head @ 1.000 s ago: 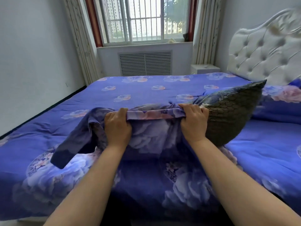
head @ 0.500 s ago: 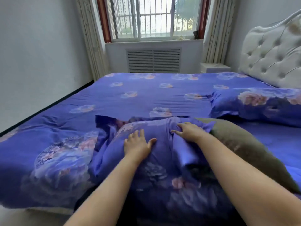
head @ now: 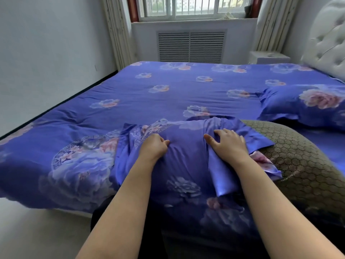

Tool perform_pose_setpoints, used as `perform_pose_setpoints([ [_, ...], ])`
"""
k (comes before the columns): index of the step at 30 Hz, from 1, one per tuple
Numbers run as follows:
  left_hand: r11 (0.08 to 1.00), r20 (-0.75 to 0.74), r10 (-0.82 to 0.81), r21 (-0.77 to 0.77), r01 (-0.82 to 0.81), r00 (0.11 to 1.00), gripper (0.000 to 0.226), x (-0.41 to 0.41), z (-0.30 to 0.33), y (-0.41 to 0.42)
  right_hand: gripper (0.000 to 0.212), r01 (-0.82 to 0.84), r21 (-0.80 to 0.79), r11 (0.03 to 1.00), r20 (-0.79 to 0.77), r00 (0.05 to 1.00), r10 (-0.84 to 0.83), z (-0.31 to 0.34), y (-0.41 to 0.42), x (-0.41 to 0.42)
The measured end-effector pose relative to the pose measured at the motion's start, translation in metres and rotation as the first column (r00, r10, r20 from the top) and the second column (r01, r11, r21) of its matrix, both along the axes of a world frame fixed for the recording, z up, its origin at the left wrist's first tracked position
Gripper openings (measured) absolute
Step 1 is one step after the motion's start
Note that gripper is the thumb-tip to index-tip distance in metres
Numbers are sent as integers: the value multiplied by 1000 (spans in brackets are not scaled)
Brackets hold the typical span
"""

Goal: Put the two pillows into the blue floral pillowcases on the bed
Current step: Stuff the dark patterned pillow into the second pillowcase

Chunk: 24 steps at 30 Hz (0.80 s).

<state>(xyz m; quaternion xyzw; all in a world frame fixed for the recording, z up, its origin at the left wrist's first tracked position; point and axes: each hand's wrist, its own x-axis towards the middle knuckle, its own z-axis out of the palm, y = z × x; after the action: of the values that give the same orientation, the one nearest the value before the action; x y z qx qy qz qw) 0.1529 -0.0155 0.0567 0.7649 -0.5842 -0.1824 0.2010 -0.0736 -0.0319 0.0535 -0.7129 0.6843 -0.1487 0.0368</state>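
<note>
My left hand [head: 154, 146] is curled into a loose fist on top of the blue floral satin pillowcase [head: 184, 165], its fingers bunching a small fold of the cloth against the thumb. My right hand [head: 228, 143] lies beside it with the fingers spread and only slightly bent, pressing down on the gathered open hem of the same pillowcase; it grips nothing that I can see. The pillowcase covers the left part of a plump olive-brown pillow with a honeycomb-patterned cover [head: 306, 165], which lies along the near edge of the bed [head: 168, 85]; the right part of that pillow sticks out bare past the rumpled hem. Farther back on the right, close to the white tufted headboard [head: 328, 43], a second pillow already dressed in a matching blue floral pillowcase [head: 302, 105] rests on the blue flowered bedspread, apart from the one under my hands.
</note>
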Motion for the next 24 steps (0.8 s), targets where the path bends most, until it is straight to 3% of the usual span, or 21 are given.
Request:
perform_pose_setpoints([
  [2, 999, -17, 15, -37, -16, 1000, 38, -1, 4, 0, 60, -8, -27, 1000, 16, 1000, 9, 1, 2, 2],
  [4, 990, 62, 67, -128, -58, 996, 23, -9, 6, 2, 56, -37, -46, 998, 78, 996, 41, 6, 5, 7],
  [7, 970, 105, 142, -214, -117, 984, 30, -21, 5, 4, 55, -101, -32, 994, 215, 971, 106, 14, 10, 16],
  [11, 971, -188, 87, -204, -126, 978, 21, -35, 10, -9, 54, -165, 26, 986, 248, 957, 153, 14, 17, 27],
  [14, 985, -440, -59, -170, -18, 896, 31, -64, 13, -11, 62, -237, 78, 968, 236, 948, 213, 11, 22, 24],
  [17, 982, -437, -160, -166, 96, 885, 32, -78, 12, -10, 90, -272, 183, 945, 106, 961, 257, 5, 24, 17],
  [18, 976, -381, -192, -169, 136, 904, 29, -79, 12, -10, 88, -242, 179, 954, 14, 970, 243, 1, 25, 17],
  [20, 966, -316, -225, -194, 169, 922, 24, -75, 9, -13, 62, -157, 94, 983, -154, 973, 170, -5, 28, 26],
  [24, 958, -279, -240, -223, 181, 930, 4, -72, -3, -16, 28, -59, -59, 996, -221, 974, 44, -17, 31, 56],
])
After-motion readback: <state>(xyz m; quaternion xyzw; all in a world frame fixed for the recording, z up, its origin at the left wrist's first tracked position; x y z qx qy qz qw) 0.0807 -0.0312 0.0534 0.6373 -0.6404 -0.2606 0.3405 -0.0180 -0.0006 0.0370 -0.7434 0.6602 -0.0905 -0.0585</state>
